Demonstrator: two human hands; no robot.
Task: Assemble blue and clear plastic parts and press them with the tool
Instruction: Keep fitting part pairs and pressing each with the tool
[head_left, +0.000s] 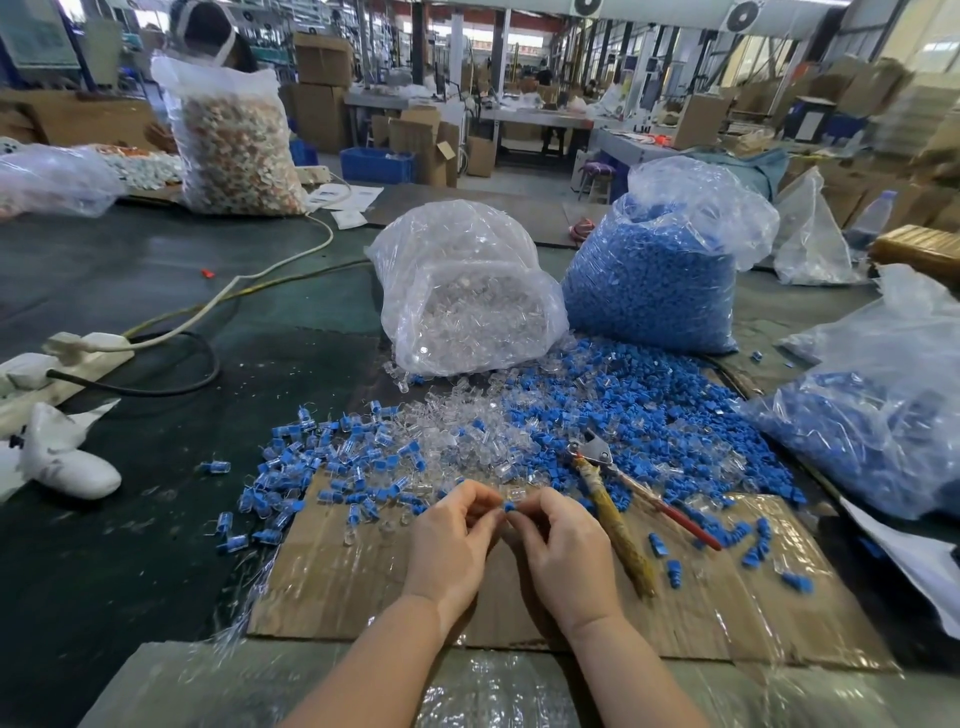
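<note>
My left hand (451, 540) and my right hand (561, 545) meet fingertip to fingertip over a taped cardboard sheet (363, 587). Between the fingertips sits a small blue part (509, 506); a clear part against it is mostly hidden by my left fingers. The pliers-like pressing tool (613, 499), with one wrapped handle and one red handle, lies just right of my right hand on the cardboard. Loose clear parts (467, 436) and loose blue parts (649, 415) are heaped beyond my hands. Several joined blue-and-clear pieces (311, 467) lie scattered to the left.
A bag of clear parts (467, 301) and a bag of blue parts (654, 280) stand behind the heaps. Another bag of blue parts (872, 426) lies at right. A power strip with cables (78, 348) and a white cloth (67, 462) are at left. A person sits at far left.
</note>
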